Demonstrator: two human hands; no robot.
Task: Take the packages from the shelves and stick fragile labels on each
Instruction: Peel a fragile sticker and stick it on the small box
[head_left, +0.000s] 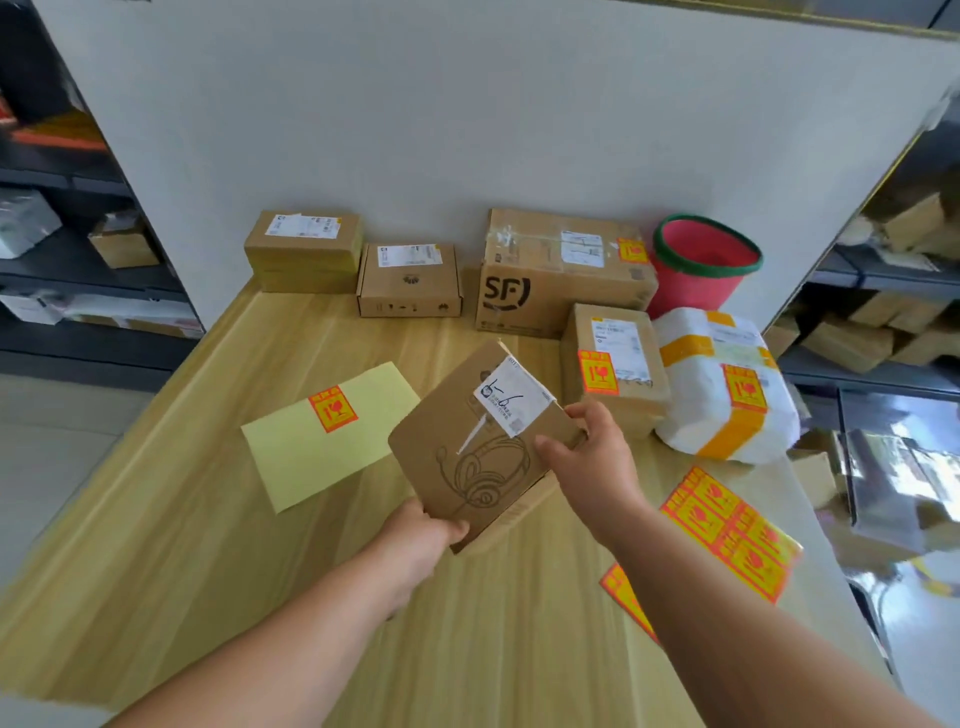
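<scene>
While both hands pinch opposite corners, left hand (415, 535) near, right hand (587, 447) far, I judge headset box (467, 447) light, stiff cardboard w/ firm edges.

The head-worn camera looks forward and steeply down across the wooden tabletop (156, 545) from its near edge, facing the white partition (467, 130) along the far edge. It sits close, with the left hand (415, 540) and right hand (592, 467) in the lower middle of the view. Its wide angle curves shelving (104, 280) in at both sides.
</scene>
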